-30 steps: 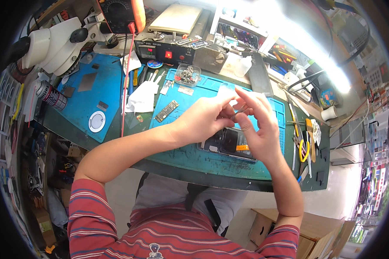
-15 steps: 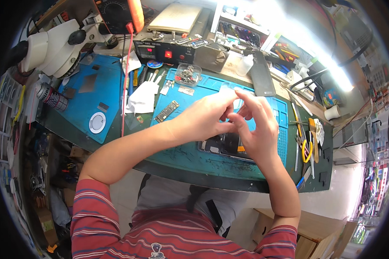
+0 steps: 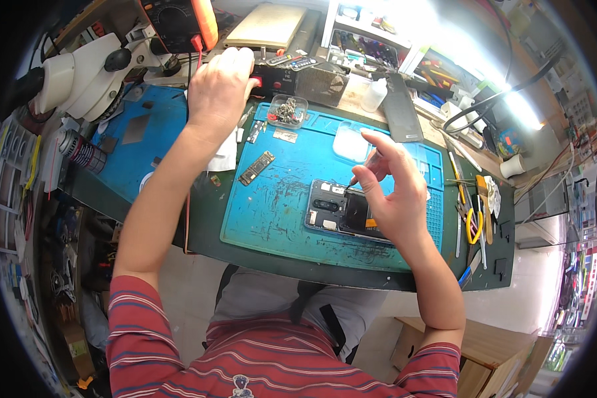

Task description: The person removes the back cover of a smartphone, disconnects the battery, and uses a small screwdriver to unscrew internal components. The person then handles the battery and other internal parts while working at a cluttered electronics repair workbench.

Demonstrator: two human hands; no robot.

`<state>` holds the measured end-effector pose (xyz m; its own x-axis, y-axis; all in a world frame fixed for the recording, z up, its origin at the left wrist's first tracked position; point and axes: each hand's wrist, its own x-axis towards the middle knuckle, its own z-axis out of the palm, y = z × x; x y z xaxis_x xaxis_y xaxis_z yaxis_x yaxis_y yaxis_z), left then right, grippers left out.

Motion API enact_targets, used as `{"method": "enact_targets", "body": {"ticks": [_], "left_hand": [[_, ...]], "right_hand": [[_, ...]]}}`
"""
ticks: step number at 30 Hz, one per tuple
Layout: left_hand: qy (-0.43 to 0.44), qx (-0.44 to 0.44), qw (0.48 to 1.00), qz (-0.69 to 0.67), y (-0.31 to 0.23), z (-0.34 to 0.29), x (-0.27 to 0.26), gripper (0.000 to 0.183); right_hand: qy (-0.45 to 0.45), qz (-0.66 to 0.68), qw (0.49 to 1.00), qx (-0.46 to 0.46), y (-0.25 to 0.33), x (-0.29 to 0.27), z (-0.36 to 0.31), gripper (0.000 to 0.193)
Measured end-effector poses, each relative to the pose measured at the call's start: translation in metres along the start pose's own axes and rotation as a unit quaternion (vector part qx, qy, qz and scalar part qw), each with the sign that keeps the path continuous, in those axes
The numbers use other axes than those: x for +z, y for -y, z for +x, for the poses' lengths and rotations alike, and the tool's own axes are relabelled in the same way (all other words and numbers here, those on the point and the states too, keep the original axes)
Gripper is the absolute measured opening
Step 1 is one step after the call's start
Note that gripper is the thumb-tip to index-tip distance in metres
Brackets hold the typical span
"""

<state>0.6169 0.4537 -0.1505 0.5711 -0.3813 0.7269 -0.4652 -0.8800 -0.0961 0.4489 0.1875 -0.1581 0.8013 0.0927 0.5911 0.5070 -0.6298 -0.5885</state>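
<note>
My left hand (image 3: 220,96) is on the front of a black power supply box (image 3: 285,81). Its thumb is by the red switch, and its other fingertips are hidden at the box's top edge. Over the blue mat (image 3: 265,219), my right hand (image 3: 398,189) is closed in a pinch on a slim tool with a dark tip (image 3: 353,182). That tip points down at an opened phone (image 3: 325,207), whose right part is behind the hand. A small circuit board (image 3: 257,168) lies left of the phone.
A clear box of small metal parts (image 3: 288,111) and a translucent lid or tray (image 3: 351,142) sit on the mat. Yellow-handled pliers (image 3: 473,227) and brushes lie at right. A white microscope (image 3: 86,76), a spray can (image 3: 83,149) and a multimeter (image 3: 172,23) stand left.
My left hand has left my right hand and moved up and left to the power supply box. My right hand stays over the phone, and more of the phone now shows.
</note>
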Motion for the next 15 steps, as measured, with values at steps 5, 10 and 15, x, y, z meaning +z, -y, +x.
{"method": "enact_targets", "body": {"ticks": [5, 10, 15], "left_hand": [[0.041, 0.044, 0.997, 0.048, 0.012, -0.004, 0.024, 0.035], [0.05, 0.034, 0.994, 0.092, 0.01, -0.003, 0.033, 0.033], [0.044, 0.022, 0.997, 0.065, -0.015, -0.004, 0.014, 0.03]], "right_hand": [[0.0, -0.002, 1.0, -0.011, 0.001, -0.001, 0.001, 0.046], [0.004, -0.013, 0.999, -0.029, 0.002, -0.005, 0.004, 0.046], [0.018, 0.134, 0.988, 0.071, 0.002, -0.005, 0.002, 0.051]]}}
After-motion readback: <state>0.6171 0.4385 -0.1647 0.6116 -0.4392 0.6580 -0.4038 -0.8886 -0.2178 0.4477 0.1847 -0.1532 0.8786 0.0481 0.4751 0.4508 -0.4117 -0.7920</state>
